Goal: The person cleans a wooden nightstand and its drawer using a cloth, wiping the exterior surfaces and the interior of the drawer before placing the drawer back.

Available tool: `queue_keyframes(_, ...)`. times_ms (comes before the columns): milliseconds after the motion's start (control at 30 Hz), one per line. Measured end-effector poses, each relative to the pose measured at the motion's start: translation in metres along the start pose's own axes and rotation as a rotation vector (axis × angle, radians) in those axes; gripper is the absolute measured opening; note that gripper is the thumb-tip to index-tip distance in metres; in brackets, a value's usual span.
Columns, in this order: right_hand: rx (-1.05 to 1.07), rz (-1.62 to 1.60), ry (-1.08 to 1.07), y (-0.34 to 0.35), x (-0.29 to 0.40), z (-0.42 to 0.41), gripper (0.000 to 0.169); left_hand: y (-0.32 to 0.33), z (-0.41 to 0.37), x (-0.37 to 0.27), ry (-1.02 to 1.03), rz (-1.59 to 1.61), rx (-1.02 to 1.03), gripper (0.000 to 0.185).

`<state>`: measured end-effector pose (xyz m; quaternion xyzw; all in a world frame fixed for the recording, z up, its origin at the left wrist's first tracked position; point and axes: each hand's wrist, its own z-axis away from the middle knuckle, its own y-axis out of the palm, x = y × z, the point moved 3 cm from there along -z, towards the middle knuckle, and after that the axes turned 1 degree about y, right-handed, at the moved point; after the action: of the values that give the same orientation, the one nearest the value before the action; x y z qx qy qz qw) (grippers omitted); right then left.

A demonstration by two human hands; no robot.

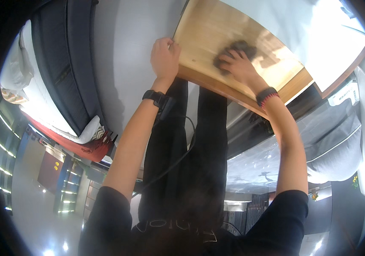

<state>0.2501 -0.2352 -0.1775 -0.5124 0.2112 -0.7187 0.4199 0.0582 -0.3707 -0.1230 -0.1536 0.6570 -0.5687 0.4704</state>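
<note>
An open wooden drawer (pixel 201 35) with a light inner base lies before me at the top of the view. My left hand (pixel 166 59) has its fingers curled over the drawer's left front corner; the thumb and fingertips are close together there. Inside the drawer, my right hand (pixel 238 65) presses a dark, blurred cloth (pixel 246 49) against the base, with its fingers spread over it. The cloth's far part sticks out beyond my fingertips. A dark watch-like band circles my left wrist, and a dark and red band circles my right one.
A bed with a dark upholstered side (pixel 64 64) and white bedding stands at the left. The drawer's front panel (pixel 224 91) crosses ahead of my legs. At the right are a white-topped cabinet (pixel 339 51), a shiny plastic-covered surface (pixel 256 169) and a grey cushion (pixel 335 156).
</note>
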Motion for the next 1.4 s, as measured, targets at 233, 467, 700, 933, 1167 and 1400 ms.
queue_keyframes(233,-0.277,-0.353,0.520,-0.021,-0.072,0.135,0.036,-0.003,0.002,0.002,0.039,0.017,-0.013,0.013)
queue_keyframes(467,-0.437,-0.288,1.252,0.023,-0.081,0.155,0.050,-0.003,0.000,-0.001,-0.014,0.036,0.020,0.011)
queue_keyframes(700,-0.445,-0.913,2.099,0.067,-0.068,0.101,0.073,0.001,0.002,-0.002,-0.009,0.041,0.012,0.012)
queue_keyframes(933,-0.376,-0.974,1.617,0.011,-0.004,0.005,0.071,-0.004,0.000,0.000,-0.002,-0.033,0.023,0.012)
queue_keyframes(1167,-0.684,-1.090,0.971,-0.030,-0.022,-0.010,0.052,-0.001,0.003,0.005,0.004,-0.012,0.003,0.012)
queue_keyframes(1400,-1.005,-0.427,0.949,-0.050,-0.071,-0.044,0.044,-0.002,0.001,-0.001,0.016,0.023,-0.022,0.012)
